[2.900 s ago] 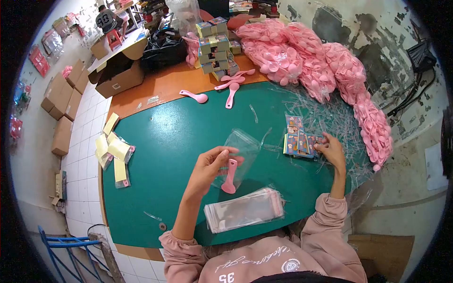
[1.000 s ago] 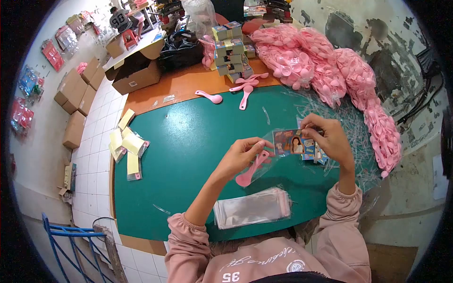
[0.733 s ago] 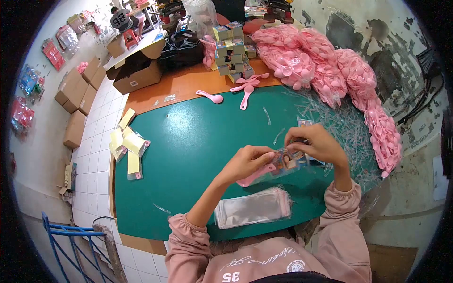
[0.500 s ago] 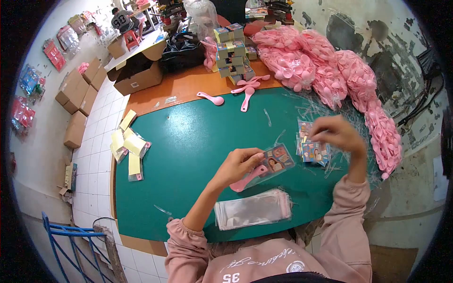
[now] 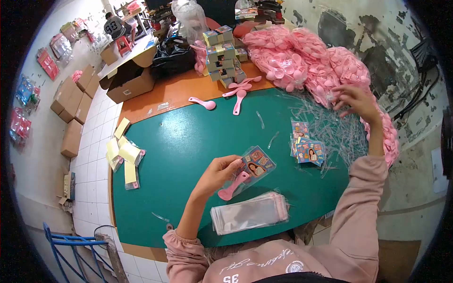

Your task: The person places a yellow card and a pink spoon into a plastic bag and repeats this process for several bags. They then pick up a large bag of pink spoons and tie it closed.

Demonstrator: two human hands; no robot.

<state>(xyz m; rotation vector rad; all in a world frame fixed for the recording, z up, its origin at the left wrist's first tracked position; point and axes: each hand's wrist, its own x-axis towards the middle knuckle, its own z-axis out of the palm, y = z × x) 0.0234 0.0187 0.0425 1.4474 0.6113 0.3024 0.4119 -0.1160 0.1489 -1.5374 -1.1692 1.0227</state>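
Note:
My left hand [image 5: 218, 175] holds a clear packet [image 5: 257, 164] with a printed card and a pink spoon [image 5: 234, 185] in it. Below it on the green table lies a stack of clear bags [image 5: 250, 214]. My right hand [image 5: 356, 102] is raised over the right side, fingers spread, with nothing visible in them. Beneath and left of that hand are clear plastic strips [image 5: 337, 134] in a loose heap. Beside the heap sits a small pile of printed cards [image 5: 311, 152].
Bundled pink spoons [image 5: 311, 61] fill the back right. A tall stack of card bundles [image 5: 222, 56] and loose spoons [image 5: 239, 102] stand behind. Packets with yellow backs [image 5: 129, 153] lie at left. An open carton [image 5: 130, 84] is beyond; a person [image 5: 114, 27] sits far back.
My right hand has moved from the card pile up and right, and its fingers have opened. My left hand has brought the packet a little left and down. The camera view has shifted slightly.

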